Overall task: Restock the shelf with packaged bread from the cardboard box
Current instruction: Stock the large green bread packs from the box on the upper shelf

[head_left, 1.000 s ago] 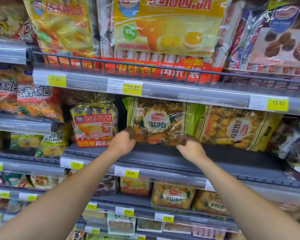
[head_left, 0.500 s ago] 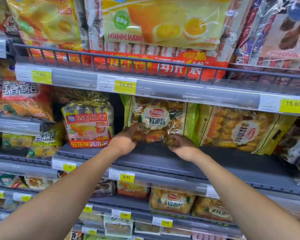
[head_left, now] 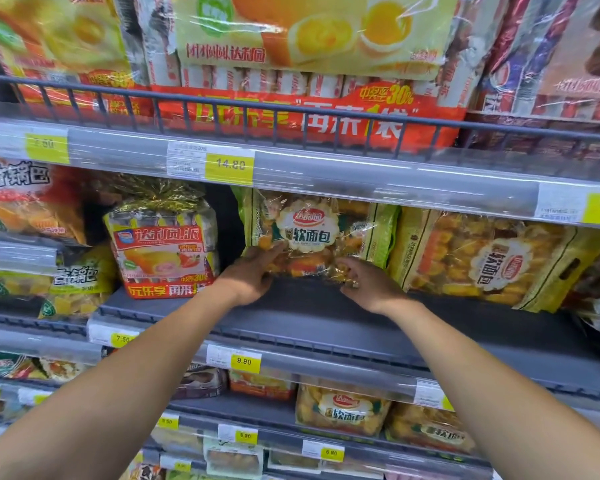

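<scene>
A clear bag of soft bread (head_left: pixel 312 233) with a green border and a white label stands upright at the back of the grey middle shelf (head_left: pixel 326 327). My left hand (head_left: pixel 252 277) rests on its lower left corner with straight fingers. At the bag's lower right edge, the fingertips of my right hand (head_left: pixel 369 287) touch it. Neither hand wraps round the bag. The cardboard box is not in view.
A second, larger bread bag (head_left: pixel 492 261) lies on its side just right of it. A red and gold pie pack (head_left: pixel 163 251) stands to the left. The rail of the upper shelf (head_left: pixel 361 171), with its price tags, hangs just above the bag. Lower shelves hold more bread.
The bread bag has been set further back and upright on the shelf. Both hands have gone from gripping its bottom edge to resting flat against it. The camera has moved closer.
</scene>
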{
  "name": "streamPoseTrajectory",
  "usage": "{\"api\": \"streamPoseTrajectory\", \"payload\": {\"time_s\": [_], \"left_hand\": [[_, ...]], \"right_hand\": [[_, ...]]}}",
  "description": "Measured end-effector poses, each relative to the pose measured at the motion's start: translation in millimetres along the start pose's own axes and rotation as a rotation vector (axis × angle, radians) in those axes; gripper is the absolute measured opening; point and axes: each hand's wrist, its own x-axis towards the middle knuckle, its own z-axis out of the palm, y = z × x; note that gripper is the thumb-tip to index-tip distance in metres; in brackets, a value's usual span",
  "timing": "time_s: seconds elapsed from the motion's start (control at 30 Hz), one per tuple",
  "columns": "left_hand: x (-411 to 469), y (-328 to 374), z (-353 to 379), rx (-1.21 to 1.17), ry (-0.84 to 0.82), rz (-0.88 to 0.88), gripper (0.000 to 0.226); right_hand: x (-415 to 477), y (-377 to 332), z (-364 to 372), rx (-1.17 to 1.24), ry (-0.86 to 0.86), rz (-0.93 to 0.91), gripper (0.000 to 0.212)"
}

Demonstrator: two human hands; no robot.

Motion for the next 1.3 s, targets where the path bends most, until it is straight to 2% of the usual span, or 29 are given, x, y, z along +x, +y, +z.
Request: {"api": "streamPoseTrajectory", "payload": {"time_s": [0.37,0.5,0.63,0.8,1.0,1.17,1.3], "left_hand": [[-16,4,-6,-0.094,-0.054,-0.002,0.086],[-46,7,-11,-0.065,-0.012,0.059,0.078],[-88,10,-16,0.026,0.036,0.067,0.072],[-146,20,-13,0.019,0.112,0.218,0.073],[-185,46,26,0.086,0.175,0.345,0.072],[-223,86,81,0.113,0.191,0.497,0.071],[-248,103,134,0.074,0.103,0.573,0.073]], "right_hand": [[-14,-9,-1,-0.070,-0.082,0.039,0.075],[-39,-19,-5,-0.097,-0.095,0.058,0.079],[-78,-34,-8,-0.142,-0.026,0.080,0.071],[-142,-46,-3,-0.099,0.107,0.103,0.059],[-235,-44,11,-0.131,0.242,0.167,0.057],[-319,-11,19,-0.163,0.242,0.296,0.053],[-378,26,30,-0.152,0.206,0.426,0.056]]}}
